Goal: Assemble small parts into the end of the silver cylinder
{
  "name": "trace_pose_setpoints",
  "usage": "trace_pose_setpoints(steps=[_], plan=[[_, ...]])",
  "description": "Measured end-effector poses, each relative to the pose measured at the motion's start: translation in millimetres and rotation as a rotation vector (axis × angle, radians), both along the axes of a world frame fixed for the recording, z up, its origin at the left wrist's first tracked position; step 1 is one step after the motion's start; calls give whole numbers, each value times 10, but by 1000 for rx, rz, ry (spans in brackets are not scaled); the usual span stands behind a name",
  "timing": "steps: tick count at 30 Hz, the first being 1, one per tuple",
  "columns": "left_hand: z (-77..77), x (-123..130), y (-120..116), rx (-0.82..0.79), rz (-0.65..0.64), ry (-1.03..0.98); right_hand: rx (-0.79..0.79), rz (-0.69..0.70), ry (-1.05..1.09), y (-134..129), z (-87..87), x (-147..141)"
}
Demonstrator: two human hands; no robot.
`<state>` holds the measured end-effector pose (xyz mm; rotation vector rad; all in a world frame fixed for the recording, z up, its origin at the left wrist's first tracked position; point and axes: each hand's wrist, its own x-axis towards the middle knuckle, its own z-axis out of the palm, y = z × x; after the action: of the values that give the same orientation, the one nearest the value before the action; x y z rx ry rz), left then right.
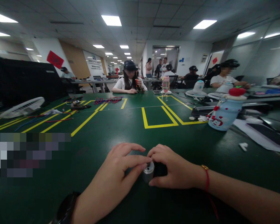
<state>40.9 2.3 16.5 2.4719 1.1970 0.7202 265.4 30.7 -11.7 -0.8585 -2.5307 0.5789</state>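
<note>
"On the green bench (91, 140), what is risked?"

"A metal cylinder (148, 177), gripped by the right hand (174, 168), could be tipped if bracing slackens; the left hand's (119, 165) pinch above cannot be confirmed."

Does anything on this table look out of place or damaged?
Nothing looks clearly damaged or spilled. The loose red wire and blue wire at left look untidy, lying across the yellow lines. The metal cylinder between left hand and right hand looks upright.
</note>
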Motion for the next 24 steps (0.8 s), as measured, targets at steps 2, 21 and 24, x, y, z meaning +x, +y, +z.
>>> trace_pose_setpoints(steps=[2,21,24], plan=[[-17,-47,0,-61,-1,-37,-1,-1,6,-2,6,1],[-503,-867,191,-37,117,253,-57,-11,12,-3,40,-4],[-480,-836,193,-47,128,243,-50,-12,7,-2,39,-5]])
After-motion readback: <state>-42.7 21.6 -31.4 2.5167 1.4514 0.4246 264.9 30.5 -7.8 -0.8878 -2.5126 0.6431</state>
